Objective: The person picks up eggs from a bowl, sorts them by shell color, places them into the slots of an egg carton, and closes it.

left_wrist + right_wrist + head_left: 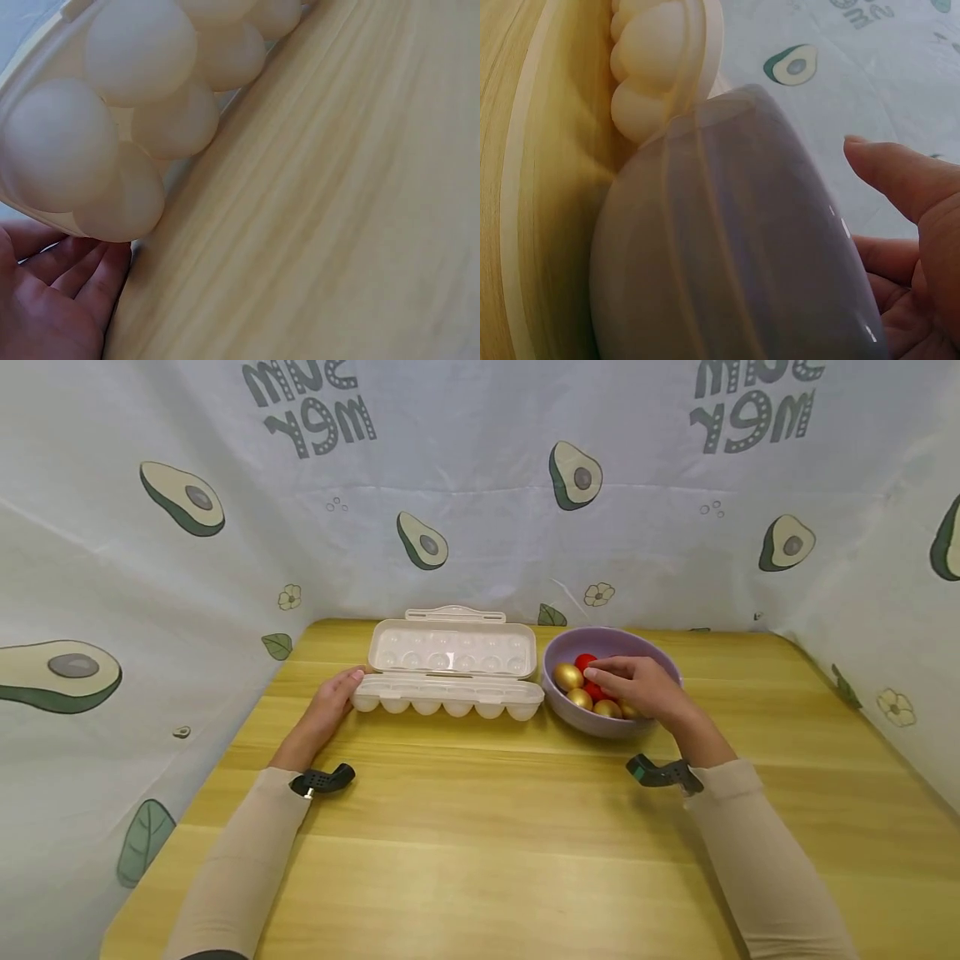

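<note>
At three o'clock from the egg box (450, 691), we logged eggs (567, 677) in the bowl (592, 724), likely light, slippery, best pinched mid-body, right hand (643, 683) loosely extended over them, apparently empty, left hand (328, 702) relaxed, touching the box's nine-o'clock end.

Your left sleeve (243, 860), lower left of the head frame, is plain beige and long, close-fitting to the wrist. A dark band (215, 955) crosses it at the bottom edge. Your right sleeve (765, 860), lower right, matches. You wear a black, curved left wrist unit (322, 779) with small perforations and a pale bit beneath; the black right wrist unit (663, 772) bears a green patch at its tip. Your left hand (333, 697) and right hand (641, 683) are ungloved.
</note>
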{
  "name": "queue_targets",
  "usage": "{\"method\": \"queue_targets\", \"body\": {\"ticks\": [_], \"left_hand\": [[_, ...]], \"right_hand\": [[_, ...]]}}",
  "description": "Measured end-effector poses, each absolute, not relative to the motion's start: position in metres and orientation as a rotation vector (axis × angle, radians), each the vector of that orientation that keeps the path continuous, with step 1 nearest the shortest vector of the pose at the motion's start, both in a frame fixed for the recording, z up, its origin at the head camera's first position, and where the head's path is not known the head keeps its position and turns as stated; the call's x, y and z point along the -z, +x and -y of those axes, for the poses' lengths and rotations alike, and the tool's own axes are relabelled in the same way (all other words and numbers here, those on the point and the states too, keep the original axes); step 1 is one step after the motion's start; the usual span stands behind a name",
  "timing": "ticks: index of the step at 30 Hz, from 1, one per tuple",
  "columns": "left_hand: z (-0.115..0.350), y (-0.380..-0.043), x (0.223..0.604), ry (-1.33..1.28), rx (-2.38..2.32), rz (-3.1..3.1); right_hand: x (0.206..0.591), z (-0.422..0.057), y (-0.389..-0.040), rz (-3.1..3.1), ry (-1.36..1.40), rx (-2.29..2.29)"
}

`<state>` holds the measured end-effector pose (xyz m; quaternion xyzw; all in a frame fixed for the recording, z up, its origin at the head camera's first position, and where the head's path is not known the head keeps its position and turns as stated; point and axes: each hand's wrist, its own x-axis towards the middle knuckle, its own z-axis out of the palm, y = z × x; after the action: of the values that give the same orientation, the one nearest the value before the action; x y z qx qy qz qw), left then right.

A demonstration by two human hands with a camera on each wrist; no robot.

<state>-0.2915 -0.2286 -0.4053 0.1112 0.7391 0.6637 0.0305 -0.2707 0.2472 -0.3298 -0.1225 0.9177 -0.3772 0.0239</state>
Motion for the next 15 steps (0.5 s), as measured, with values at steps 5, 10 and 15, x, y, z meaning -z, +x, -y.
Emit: {"method": "queue_targets", "body": {"ticks": [5, 10, 15], "left_hand": [[0.2277, -0.2917, 0.4055, 0.33, -2.026, -2.311], [0.2266, -0.2901, 0.404, 0.311, -2.011, -2.33], [0.2255, -0.2889, 0.4048, 0.312, -1.996, -2.345]], "right_hand": [[0.3312, -0.2482, -0.2695, -2.839, -0.397, 1.194], [0.3323, -0.249, -0.2705, -2.84, -0.412, 1.195], [0.3329, -0.25, -0.2711, -2.85, -0.403, 1.181]]}}
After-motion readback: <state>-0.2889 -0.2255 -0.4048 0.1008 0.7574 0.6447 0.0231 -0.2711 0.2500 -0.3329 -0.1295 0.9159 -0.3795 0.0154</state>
